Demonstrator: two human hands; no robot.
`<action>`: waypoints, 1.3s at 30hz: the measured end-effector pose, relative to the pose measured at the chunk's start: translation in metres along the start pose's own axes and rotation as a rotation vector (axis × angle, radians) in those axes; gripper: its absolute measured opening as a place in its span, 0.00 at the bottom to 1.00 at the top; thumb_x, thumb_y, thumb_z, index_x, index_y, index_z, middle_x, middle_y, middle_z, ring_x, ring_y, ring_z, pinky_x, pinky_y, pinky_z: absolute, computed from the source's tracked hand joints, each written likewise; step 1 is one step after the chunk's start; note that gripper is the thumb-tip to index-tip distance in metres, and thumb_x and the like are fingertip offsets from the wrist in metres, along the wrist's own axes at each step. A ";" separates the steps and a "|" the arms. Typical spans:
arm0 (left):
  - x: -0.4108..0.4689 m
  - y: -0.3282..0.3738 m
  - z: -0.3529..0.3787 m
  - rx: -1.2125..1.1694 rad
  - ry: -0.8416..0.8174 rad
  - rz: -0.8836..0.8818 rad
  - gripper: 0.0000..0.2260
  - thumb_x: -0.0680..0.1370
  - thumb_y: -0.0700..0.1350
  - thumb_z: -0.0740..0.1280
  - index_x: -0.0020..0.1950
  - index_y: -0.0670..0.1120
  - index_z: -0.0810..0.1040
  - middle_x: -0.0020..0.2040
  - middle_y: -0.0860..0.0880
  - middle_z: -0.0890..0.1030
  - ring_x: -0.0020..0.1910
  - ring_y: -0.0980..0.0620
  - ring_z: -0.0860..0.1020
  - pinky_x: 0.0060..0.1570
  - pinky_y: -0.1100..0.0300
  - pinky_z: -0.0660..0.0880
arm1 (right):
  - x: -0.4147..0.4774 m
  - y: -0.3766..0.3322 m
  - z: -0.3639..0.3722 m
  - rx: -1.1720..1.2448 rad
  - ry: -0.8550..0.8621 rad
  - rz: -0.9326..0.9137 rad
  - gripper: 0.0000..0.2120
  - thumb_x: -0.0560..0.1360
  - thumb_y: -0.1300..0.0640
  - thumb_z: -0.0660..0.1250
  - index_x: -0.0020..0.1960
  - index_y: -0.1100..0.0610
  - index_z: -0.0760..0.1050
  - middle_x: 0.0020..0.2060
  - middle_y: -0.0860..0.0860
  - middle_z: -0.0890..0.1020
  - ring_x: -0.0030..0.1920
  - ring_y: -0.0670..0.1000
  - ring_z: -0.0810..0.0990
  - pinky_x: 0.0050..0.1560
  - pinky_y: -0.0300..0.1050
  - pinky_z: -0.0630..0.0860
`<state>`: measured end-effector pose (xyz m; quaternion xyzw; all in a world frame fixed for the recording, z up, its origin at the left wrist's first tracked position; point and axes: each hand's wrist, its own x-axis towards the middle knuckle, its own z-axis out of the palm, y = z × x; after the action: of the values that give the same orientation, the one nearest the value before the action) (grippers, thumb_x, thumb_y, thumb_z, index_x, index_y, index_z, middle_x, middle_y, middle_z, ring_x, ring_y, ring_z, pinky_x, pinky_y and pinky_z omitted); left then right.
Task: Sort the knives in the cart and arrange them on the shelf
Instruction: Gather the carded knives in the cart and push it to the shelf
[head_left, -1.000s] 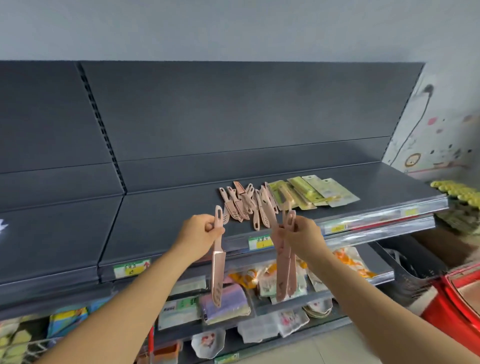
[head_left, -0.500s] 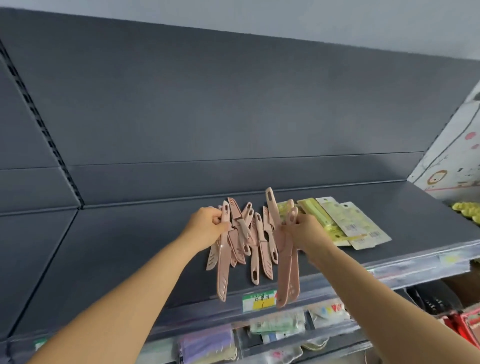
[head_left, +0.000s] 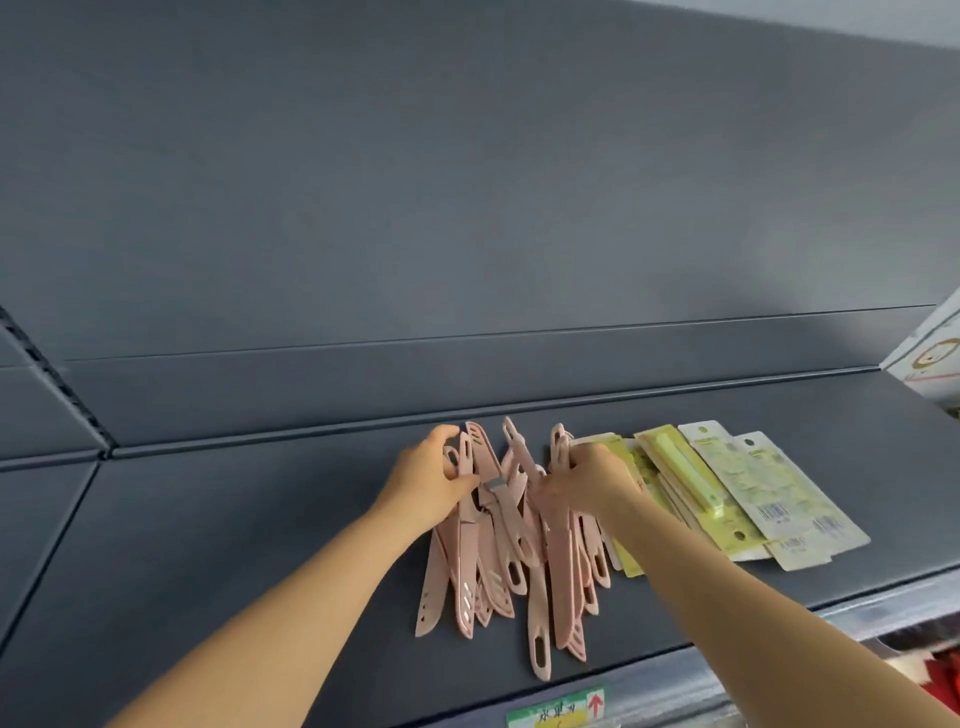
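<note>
A heap of several pink sheathed knives (head_left: 511, 540) lies on the dark grey shelf (head_left: 234, 545). My left hand (head_left: 428, 480) grips the handle of one pink knife (head_left: 465, 561) at the heap's left side, its sheath pointing toward me and resting on the shelf. My right hand (head_left: 592, 480) holds the handles of two pink knives (head_left: 563, 571) at the heap's right side, lying over the others. To the right lie several yellow-green carded knife packs (head_left: 727, 493).
The shelf's grey back panel (head_left: 467, 208) rises behind the heap. A price-tag strip with a green and red label (head_left: 558, 714) runs along the front edge. A white printed panel (head_left: 930, 358) stands at the far right, something red (head_left: 943, 675) below it.
Both hands have moved forward and down onto the shelf, laying their pink knives on the heap. The camera has come closer and tilted toward the shelf.
</note>
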<state>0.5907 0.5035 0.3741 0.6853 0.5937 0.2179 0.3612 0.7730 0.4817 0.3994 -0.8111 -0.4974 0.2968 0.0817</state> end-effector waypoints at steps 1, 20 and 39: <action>0.001 -0.001 0.001 0.026 0.005 0.002 0.27 0.74 0.45 0.70 0.71 0.49 0.64 0.38 0.53 0.80 0.38 0.57 0.79 0.40 0.63 0.75 | 0.003 -0.001 0.002 -0.025 0.004 -0.026 0.11 0.73 0.53 0.65 0.50 0.60 0.74 0.32 0.49 0.71 0.30 0.46 0.68 0.27 0.35 0.63; -0.147 -0.005 -0.003 0.448 0.300 -0.094 0.12 0.77 0.49 0.65 0.60 0.51 0.76 0.48 0.54 0.76 0.45 0.53 0.76 0.47 0.55 0.76 | -0.074 0.034 0.006 0.000 0.021 -0.569 0.16 0.76 0.56 0.66 0.63 0.56 0.74 0.60 0.52 0.78 0.56 0.50 0.78 0.55 0.40 0.73; -0.472 -0.093 -0.016 0.549 0.402 -0.551 0.14 0.78 0.49 0.64 0.64 0.52 0.74 0.58 0.52 0.73 0.47 0.54 0.75 0.48 0.56 0.76 | -0.275 -0.003 0.128 -0.220 -0.264 -1.213 0.18 0.75 0.59 0.67 0.64 0.59 0.74 0.62 0.56 0.75 0.61 0.55 0.75 0.60 0.45 0.71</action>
<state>0.4234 0.0519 0.3754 0.5156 0.8489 0.0767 0.0876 0.6088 0.2272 0.4068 -0.3447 -0.9024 0.2425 0.0897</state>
